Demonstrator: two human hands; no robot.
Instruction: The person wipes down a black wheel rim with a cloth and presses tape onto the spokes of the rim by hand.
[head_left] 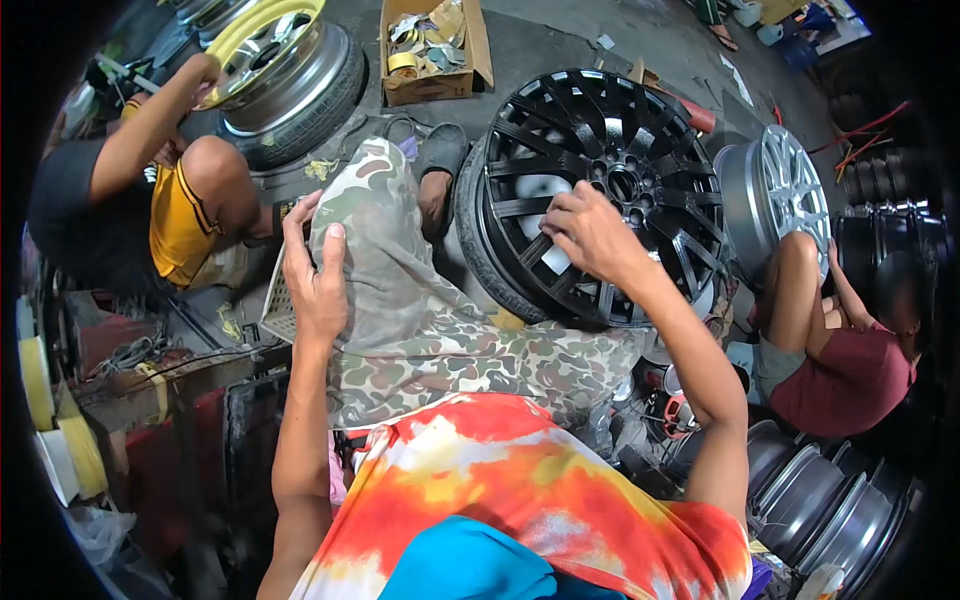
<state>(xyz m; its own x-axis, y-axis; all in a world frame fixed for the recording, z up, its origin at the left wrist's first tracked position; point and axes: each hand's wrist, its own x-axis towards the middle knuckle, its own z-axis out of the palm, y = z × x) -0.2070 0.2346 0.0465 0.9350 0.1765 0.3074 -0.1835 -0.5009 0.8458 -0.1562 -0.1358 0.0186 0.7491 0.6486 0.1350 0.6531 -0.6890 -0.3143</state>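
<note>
A glossy black multi-spoke wheel rim leans in front of me, with a tire behind it. My right hand is closed over a left-side spoke, its fingers curled and pressed together. Whatever lies under those fingertips is hidden. A pale patch shows just below them between the spokes; I cannot tell whether it belongs to the hand's grip. Beside my left knee, in camouflage trousers, my left hand holds nothing, thumb and fingers apart.
A cardboard box of tape and scraps stands ahead. At left, a person handles a yellow-lipped rim on a tire. At right, another person sits by a silver rim. More rims are stacked at lower right.
</note>
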